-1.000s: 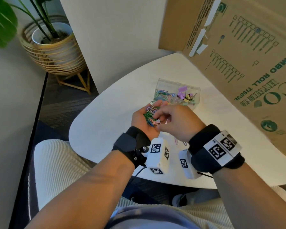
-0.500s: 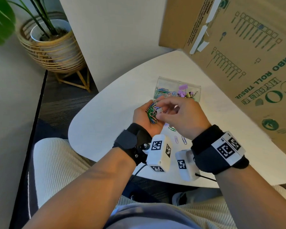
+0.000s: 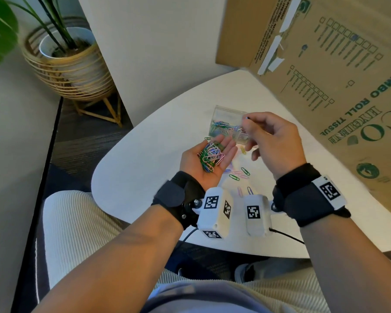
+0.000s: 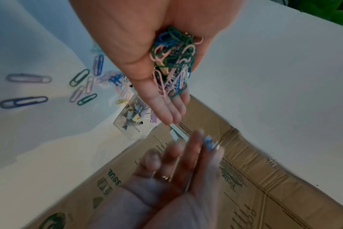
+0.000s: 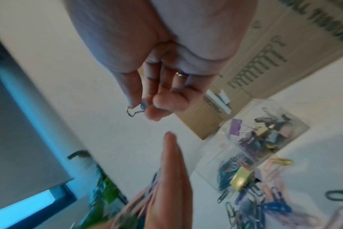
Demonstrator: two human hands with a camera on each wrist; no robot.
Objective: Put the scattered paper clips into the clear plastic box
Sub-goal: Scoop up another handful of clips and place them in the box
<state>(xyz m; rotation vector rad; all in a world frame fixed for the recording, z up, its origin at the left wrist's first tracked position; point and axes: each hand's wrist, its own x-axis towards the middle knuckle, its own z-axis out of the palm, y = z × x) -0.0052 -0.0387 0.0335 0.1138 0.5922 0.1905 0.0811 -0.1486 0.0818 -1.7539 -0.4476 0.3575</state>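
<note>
My left hand (image 3: 221,152) lies palm up above the white table (image 3: 145,159), fingers fairly straight, carrying a pile of coloured paper clips (image 3: 210,155) (image 4: 172,62). My right hand (image 3: 248,127) hovers just over the clear plastic box (image 3: 226,123) and pinches a small blue binder clip (image 5: 139,106) (image 4: 209,143) between thumb and fingers. The box (image 5: 264,136) holds paper clips in one compartment and binder clips in the other. Several loose paper clips (image 3: 238,175) (image 4: 29,99) lie on the table below my hands.
A large cardboard box (image 3: 325,64) leans over the table's right side, close behind the clear box. A potted plant in a wicker basket (image 3: 66,62) stands on the floor at far left. My lap is under the table's near edge.
My right hand has left the pile in my left palm and risen right, over the clear box, with a small binder clip pinched. My left palm now lies flatter and uncovered.
</note>
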